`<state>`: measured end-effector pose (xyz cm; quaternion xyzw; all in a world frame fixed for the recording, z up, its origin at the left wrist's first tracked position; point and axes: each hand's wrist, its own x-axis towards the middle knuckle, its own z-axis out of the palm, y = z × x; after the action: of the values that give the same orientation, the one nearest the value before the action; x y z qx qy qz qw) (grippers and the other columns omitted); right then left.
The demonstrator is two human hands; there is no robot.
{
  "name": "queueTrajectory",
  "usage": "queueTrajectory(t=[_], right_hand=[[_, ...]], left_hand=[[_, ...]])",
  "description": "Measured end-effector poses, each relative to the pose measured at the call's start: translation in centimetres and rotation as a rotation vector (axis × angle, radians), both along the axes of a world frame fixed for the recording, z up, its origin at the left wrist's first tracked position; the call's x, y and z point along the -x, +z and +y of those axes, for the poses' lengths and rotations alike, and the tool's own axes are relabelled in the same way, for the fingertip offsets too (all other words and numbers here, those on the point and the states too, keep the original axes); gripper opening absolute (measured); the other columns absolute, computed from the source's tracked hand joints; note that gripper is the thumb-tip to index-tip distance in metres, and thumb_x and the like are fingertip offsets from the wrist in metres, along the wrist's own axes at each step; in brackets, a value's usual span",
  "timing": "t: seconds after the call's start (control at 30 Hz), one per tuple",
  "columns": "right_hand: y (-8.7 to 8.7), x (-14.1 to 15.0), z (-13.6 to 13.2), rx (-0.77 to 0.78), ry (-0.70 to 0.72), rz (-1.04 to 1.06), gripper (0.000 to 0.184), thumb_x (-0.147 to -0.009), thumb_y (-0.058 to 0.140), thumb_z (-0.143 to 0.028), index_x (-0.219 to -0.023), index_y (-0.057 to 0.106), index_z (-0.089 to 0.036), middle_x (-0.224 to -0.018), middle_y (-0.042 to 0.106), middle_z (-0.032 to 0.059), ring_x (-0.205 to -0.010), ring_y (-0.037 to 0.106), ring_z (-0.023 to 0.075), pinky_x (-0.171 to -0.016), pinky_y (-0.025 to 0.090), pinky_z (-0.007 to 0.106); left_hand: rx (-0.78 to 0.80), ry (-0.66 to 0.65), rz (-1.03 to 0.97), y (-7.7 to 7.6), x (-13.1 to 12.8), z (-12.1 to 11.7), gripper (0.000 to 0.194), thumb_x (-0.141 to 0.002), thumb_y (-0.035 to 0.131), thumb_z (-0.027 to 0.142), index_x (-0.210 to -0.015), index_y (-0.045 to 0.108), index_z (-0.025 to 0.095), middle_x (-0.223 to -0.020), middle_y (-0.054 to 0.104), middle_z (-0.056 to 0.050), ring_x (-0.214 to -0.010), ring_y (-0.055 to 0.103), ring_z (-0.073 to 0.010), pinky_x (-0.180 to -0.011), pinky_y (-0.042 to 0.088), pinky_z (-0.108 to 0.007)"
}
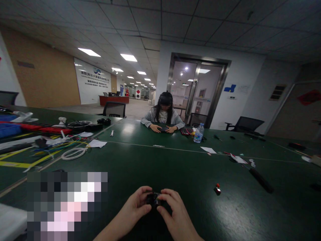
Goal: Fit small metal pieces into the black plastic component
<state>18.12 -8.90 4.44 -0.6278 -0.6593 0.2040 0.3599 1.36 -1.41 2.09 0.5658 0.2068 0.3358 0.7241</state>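
Low in the picture, my left hand [134,207] and my right hand [175,214] meet over a dark green table [160,167]. Both hands pinch a small black part [153,198] between thumbs and fingertips, just above the tabletop. The fingers cover most of the part, so its shape is unclear. A tiny red and black piece [217,188] lies on the table to the right of my right hand.
Across the table a person [163,117] sits with both hands on a dark object. A water bottle [198,133] stands beside them. Cables, a white ring [73,153], papers and blue bins [8,129] crowd the left side. A black rod [260,179] lies right.
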Motion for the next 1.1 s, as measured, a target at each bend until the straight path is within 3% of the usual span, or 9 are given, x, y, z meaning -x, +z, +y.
queueTrajectory(t=[0.23,0.5,0.7,0.9,1.1], right_hand=[[0.4,-0.1,-0.1,-0.026,0.091,-0.146,0.027,-0.076,0.056,-0.014,-0.097,0.062,-0.029,-0.113,0.06,0.0009,-0.109,0.049,0.024,-0.093,0.037,0.04],[-1.3,-0.6,0.0,0.013,0.024,0.109,0.054,-0.071,0.06,-0.014,-0.121,0.049,-0.032,-0.127,0.05,0.0005,-0.117,0.045,0.0239,-0.099,0.034,0.04],[-2.6,-0.7,0.5,0.088,0.012,0.251,0.048,-0.074,0.058,-0.02,-0.121,0.048,-0.028,-0.116,0.059,0.0022,-0.108,0.053,0.0233,-0.09,0.041,0.036],[-2.8,-0.7,0.9,-0.013,0.058,0.276,0.036,-0.073,0.056,-0.015,-0.107,0.058,-0.026,-0.108,0.063,0.0036,-0.096,0.058,0.0222,-0.081,0.045,0.033],[-2.5,-0.9,0.9,0.011,0.131,0.223,0.025,-0.079,0.054,-0.019,-0.1,0.063,-0.027,-0.115,0.057,0.0047,-0.106,0.054,0.0227,-0.085,0.043,0.032]], left_hand=[[-0.01,0.005,0.077,0.1,0.1,-0.1,0.039,-0.068,0.07,0.022,-0.103,0.051,0.022,-0.099,0.066,-0.003,-0.096,0.059,-0.0226,-0.083,0.039,-0.036],[0.024,0.019,-0.005,-0.1,0.3,0.3,0.047,-0.064,0.074,0.036,-0.103,0.051,0.023,-0.096,0.067,-0.005,-0.098,0.058,-0.026,-0.085,0.039,-0.039],[0.046,0.039,0.024,-0.1,0.3,0.2,0.049,-0.063,0.074,0.04,-0.104,0.052,0.024,-0.103,0.065,-0.007,-0.099,0.057,-0.0269,-0.083,0.04,-0.039],[-0.049,0.072,0.001,-1.1,0.3,0.6,0.059,-0.064,0.072,0.043,-0.116,0.046,0.03,-0.099,0.065,-0.003,-0.098,0.058,-0.0256,-0.083,0.039,-0.037],[-0.157,0.059,0.163,-0.8,0.4,0.7,0.037,-0.067,0.068,0.047,-0.097,0.063,0.026,-0.094,0.066,-0.003,-0.09,0.058,-0.0241,-0.08,0.04,-0.036]])
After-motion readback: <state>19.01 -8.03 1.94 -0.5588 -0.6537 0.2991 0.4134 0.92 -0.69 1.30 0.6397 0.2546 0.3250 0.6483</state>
